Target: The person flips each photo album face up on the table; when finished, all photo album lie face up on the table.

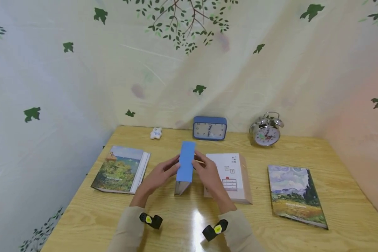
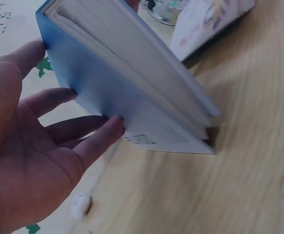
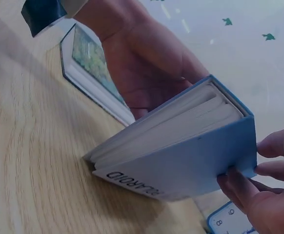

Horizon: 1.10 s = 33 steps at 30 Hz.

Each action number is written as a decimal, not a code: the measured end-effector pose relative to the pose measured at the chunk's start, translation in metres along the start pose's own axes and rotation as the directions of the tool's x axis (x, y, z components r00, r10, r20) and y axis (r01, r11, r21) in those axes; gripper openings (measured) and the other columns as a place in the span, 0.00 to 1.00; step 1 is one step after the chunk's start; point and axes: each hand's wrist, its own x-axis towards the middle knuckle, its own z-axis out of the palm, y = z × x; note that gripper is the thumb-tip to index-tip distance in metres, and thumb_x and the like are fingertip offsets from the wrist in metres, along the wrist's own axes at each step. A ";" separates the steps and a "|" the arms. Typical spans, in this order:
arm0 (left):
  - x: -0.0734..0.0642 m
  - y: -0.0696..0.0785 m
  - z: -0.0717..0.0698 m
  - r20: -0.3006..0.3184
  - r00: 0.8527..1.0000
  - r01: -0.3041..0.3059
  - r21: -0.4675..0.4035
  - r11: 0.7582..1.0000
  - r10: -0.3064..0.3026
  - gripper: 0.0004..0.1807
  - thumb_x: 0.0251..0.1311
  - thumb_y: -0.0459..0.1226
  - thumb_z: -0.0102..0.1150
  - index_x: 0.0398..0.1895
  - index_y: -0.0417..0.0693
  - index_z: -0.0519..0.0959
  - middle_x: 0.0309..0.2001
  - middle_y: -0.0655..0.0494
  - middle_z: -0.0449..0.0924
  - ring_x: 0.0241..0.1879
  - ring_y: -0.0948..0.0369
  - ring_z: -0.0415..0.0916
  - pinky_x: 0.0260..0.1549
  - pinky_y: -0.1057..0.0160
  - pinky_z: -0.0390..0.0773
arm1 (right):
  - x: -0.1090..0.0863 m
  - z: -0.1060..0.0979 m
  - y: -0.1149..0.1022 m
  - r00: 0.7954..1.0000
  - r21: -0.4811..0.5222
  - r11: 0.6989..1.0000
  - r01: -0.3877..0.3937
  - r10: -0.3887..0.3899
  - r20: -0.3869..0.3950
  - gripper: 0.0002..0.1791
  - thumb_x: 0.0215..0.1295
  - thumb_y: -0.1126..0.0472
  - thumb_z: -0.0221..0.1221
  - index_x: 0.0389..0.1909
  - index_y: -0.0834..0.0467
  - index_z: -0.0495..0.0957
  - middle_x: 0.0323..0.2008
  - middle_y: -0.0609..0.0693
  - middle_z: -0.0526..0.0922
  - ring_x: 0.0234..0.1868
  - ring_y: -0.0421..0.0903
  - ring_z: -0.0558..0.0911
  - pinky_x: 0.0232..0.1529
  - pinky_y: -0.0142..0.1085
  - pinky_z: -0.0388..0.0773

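Note:
A blue photo album (image 1: 186, 161) stands spine up between both hands, its covers spread apart toward the table. "POLAROID" is printed on one cover (image 3: 137, 184), and white pages (image 2: 127, 58) show between the covers. My left hand (image 1: 159, 176) holds the album from its left, fingertips against that cover in the left wrist view. From the other side my right hand (image 1: 209, 175) grips it, the thumb on the cover and fingers by the spine edge. A white illustrated book (image 1: 231, 175) lies partly behind the right hand.
A landscape-covered album (image 1: 121, 169) lies at left, another painted album (image 1: 296, 196) at right. Along the back stand a small white figurine (image 1: 156, 133), a blue clock (image 1: 209, 128) and a silver twin-bell alarm clock (image 1: 266, 131). A leaf-patterned curtain (image 1: 163, 77) hangs behind the wooden table (image 1: 176, 224).

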 end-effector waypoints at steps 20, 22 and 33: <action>-0.016 0.009 -0.039 -0.103 0.995 0.002 0.088 0.996 0.007 0.31 0.69 0.51 0.49 0.74 0.61 0.57 0.73 0.43 0.56 0.66 0.42 0.64 0.56 0.45 0.74 | 0.010 0.050 0.000 0.994 -0.162 0.983 0.090 -0.080 0.071 0.29 0.72 0.48 0.50 0.72 0.46 0.60 0.69 0.58 0.63 0.66 0.55 0.70 0.64 0.47 0.69; -0.017 0.009 -0.042 -0.102 0.995 0.003 0.100 0.995 0.007 0.32 0.69 0.52 0.49 0.74 0.60 0.58 0.74 0.44 0.54 0.66 0.40 0.63 0.54 0.43 0.75 | 0.011 0.054 0.004 0.994 -0.188 0.978 0.088 -0.074 0.082 0.28 0.72 0.49 0.50 0.71 0.47 0.60 0.69 0.61 0.62 0.67 0.57 0.67 0.64 0.47 0.69; -0.026 0.005 -0.056 -0.206 0.978 0.039 0.298 0.954 0.024 0.28 0.69 0.46 0.52 0.69 0.47 0.66 0.65 0.39 0.65 0.61 0.40 0.69 0.50 0.46 0.78 | 0.012 0.063 0.029 0.995 -0.364 0.931 0.022 0.016 0.101 0.31 0.71 0.50 0.52 0.72 0.52 0.59 0.68 0.70 0.57 0.67 0.67 0.62 0.64 0.58 0.64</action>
